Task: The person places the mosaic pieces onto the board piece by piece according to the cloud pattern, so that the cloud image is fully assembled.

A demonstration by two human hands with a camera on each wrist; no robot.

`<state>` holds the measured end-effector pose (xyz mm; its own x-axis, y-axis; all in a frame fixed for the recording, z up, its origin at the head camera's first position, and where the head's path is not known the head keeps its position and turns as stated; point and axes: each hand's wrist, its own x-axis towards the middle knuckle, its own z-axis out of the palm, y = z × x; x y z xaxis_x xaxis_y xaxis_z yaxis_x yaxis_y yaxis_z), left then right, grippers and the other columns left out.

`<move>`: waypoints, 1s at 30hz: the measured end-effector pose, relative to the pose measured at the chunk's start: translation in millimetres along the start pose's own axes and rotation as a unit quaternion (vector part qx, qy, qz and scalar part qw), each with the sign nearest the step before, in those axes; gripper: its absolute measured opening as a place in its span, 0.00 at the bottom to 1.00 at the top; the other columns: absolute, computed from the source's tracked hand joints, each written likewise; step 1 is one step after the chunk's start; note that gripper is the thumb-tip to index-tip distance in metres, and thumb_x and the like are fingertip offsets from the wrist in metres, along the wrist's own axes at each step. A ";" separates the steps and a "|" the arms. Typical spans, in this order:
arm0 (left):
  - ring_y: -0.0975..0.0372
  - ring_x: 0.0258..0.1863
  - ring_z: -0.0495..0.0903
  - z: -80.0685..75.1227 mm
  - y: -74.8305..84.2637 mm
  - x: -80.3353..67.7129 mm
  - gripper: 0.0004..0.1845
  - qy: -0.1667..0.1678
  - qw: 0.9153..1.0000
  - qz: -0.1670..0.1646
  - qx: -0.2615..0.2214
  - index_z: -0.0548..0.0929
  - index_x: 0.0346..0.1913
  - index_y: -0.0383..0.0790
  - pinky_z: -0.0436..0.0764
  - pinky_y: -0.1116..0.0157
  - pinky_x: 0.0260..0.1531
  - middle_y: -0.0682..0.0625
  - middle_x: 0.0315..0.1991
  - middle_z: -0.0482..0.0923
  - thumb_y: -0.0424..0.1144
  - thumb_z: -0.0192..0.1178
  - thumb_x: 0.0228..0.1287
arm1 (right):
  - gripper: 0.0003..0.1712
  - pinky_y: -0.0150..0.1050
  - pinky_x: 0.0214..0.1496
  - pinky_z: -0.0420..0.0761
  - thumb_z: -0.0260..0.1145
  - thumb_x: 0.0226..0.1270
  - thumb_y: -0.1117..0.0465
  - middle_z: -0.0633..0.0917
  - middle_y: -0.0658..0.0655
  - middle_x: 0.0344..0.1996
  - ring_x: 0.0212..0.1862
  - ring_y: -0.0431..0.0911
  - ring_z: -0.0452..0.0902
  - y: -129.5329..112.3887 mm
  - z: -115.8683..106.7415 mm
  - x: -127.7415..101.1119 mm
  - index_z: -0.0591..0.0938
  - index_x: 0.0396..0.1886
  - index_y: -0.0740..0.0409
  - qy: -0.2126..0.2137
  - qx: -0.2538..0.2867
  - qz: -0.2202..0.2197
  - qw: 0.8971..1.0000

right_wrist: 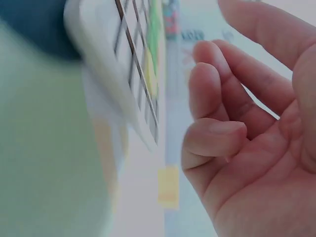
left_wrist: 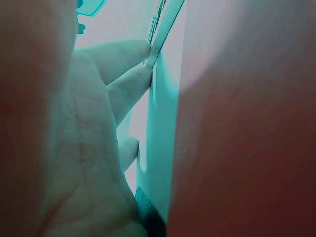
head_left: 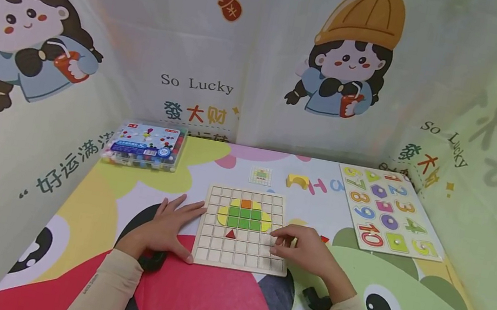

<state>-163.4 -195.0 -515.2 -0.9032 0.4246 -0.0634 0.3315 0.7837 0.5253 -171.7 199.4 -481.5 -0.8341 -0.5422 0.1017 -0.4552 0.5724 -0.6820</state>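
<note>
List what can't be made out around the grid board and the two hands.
- Head view: right hand covers the grid board cells beneath it; any piece under the fingers is hidden.
- Head view: small card pattern too small to read.
- Left wrist view: left hand fills the frame; the board edge is blurred.
- Right wrist view: board blurred.

Soft, even light is filling the head view, casting faint shadows; its edges are bending. Both wrist views are blurring, tinted teal and washed-out.

We see pale matt wood grid board (head_left: pixel 243 231), glossy clear plastic box (head_left: pixel 145 146) (beads inside), smooth printed cloth tbl cover (head_left: pixel 214 303), wood no. puzzle (head_left: pixel 389 211).
</note>
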 end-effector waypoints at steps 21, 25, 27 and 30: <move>0.42 0.86 0.37 -1.7 -5.2 0.1 0.68 -0.002 1.000 -0.008 0.004 0.61 0.84 0.55 0.31 0.31 0.79 0.52 0.86 0.54 0.67 0.82 0.35 | 0.13 0.34 0.41 0.81 0.81 0.59 0.64 0.87 0.50 0.37 0.39 0.42 0.77 59.1 -60.6 -49.8 0.92 0.45 0.55 -0.016 -0.075 0.087 0.993; 0.42 0.86 0.37 -1.1 -3.5 0.4 0.68 -0.001 1.000 -0.006 0.000 0.62 0.84 0.55 0.31 0.31 0.79 0.52 0.86 0.54 0.66 0.83 0.35 | 0.14 0.34 0.42 0.82 0.78 0.61 0.68 0.88 0.51 0.39 0.39 0.39 0.79 63.4 -59.4 -50.7 0.91 0.47 0.60 -0.022 -0.063 0.078 0.995; 0.42 0.86 0.37 -0.8 -2.3 0.8 0.68 -0.001 1.000 -0.005 -0.003 0.62 0.84 0.55 0.30 0.31 0.80 0.52 0.86 0.54 0.66 0.83 0.35 | 0.13 0.33 0.42 0.83 0.76 0.62 0.70 0.89 0.51 0.38 0.39 0.37 0.79 65.4 -59.0 -51.3 0.91 0.48 0.61 -0.020 -0.060 0.079 0.995; 0.42 0.86 0.37 0.0 -1.1 1.6 0.68 -0.002 1.000 -0.005 -0.004 0.62 0.84 0.55 0.30 0.31 0.80 0.52 0.86 0.54 0.66 0.83 0.35 | 0.13 0.32 0.41 0.82 0.75 0.64 0.70 0.89 0.50 0.37 0.38 0.35 0.79 67.8 -58.4 -52.3 0.91 0.48 0.62 -0.013 -0.062 0.077 0.995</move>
<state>-165.2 -195.3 -515.8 -0.9053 0.4184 -0.0731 0.3200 0.7849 0.5305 -177.1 302.5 -490.8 -0.8889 -0.4577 -0.0177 -0.3588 0.7200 -0.5940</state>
